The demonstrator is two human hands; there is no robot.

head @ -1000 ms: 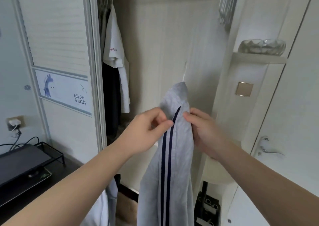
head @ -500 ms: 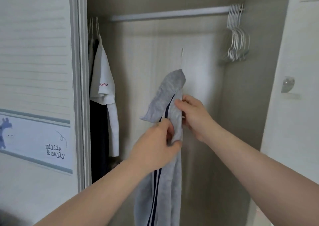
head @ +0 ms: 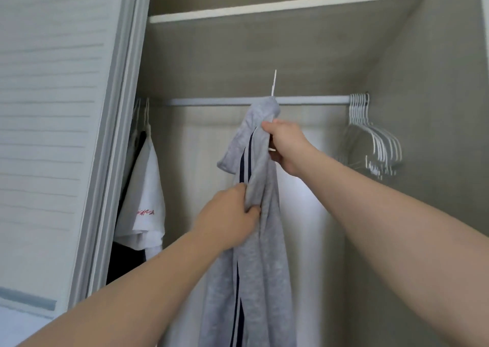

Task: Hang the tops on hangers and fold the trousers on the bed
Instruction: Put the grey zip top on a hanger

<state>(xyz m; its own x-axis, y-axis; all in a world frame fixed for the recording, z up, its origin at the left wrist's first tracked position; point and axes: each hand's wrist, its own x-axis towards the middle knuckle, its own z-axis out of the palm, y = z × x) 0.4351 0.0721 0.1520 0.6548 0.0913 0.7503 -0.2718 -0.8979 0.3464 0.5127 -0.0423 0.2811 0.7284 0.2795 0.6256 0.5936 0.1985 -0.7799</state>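
**Grey top raised on its hanger to the wardrobe rail**

Grey top (head: 264,240) with 2 navy stripes hangs on a white hanger, and the hanger's hook (head: 274,82) pokes up above the wardrobe rail (head: 211,101), about midway along it. The right hand (head: 287,145) is curled round the cloth and the hanger's shoulder beneath it, high up, probably to carry the weight and steer the hook. The left hand (head: 227,219) bunches a fold of grey fabric lower down, thumb and fingers closed on it, which seems meant to stop the long body swinging. I cannot tell whether the hook has caught the rail.

There is plenty of room. A white T-shirt (head: 144,195) and a dark garment (head: 124,262) hang at the far left beside the sliding door (head: 66,108). Empty white hangers (head: 375,140) are bunched at the right end, and bare rail runs between. The shelf (head: 277,5) above leaves a gap for lifting the hook over.
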